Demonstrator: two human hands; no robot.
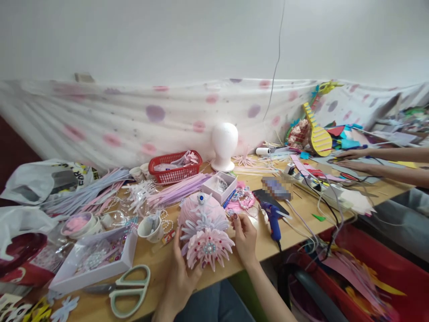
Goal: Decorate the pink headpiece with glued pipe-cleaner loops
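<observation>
A pink headpiece [192, 212] with pale lilac petals, a blue gem on top and a large pink flower [209, 248] on its front sits at the table's near edge. My left hand [181, 275] grips it from the left and below, fingers curled at its side. Beside its right edge, my right hand [246, 237] is closed in a pinch at the fingertips; whatever it pinches is too small to make out. Close by on the right lies a blue glue gun [273, 221]. Scissors [130, 288] with pale green handles rest to the left of my left hand.
Behind stand a white foam head [224, 145], a red basket [176, 165] and a white box [219, 185]. Left, a white tray [97, 255] holds beads near a paper cup [150, 228]. Cables cross near a power strip [308, 181]. Another person's hands [351, 161] work at far right.
</observation>
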